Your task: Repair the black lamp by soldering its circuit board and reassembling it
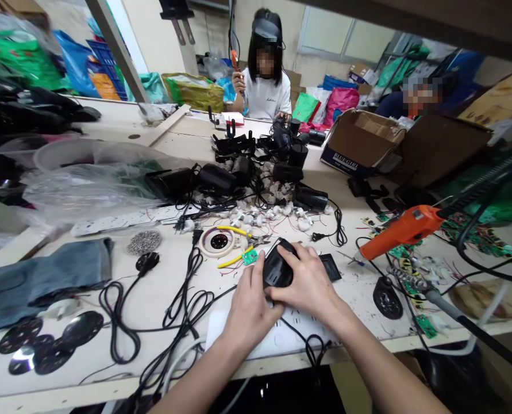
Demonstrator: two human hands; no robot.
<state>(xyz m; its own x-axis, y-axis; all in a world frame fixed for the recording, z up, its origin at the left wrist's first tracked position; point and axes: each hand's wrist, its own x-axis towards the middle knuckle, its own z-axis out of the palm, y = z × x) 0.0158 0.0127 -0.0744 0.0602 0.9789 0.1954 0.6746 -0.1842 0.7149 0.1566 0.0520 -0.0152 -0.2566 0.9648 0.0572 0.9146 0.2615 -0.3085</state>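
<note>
Both of my hands grip a black plastic device housing (277,265) over the white workbench (161,290). My left hand (249,307) clasps its near left side with the fingers curled against it. From the right, my right hand (310,283) covers its top and right side. A black cord (187,299) trails from the housing toward the left, across the bench. Just beyond it lie a small green circuit board (250,256) and yellow-handled pliers (234,244). A white power strip (281,336) lies under my wrists.
An orange electric screwdriver (400,231) hangs at the right above scattered green boards. Black housings and white small parts pile up mid-bench (264,172). A white ring part (218,241), black discs (44,342), grey cloth (40,276) and plastic bags (92,184) sit left. Two people sit beyond; a cardboard box (359,144) stands there.
</note>
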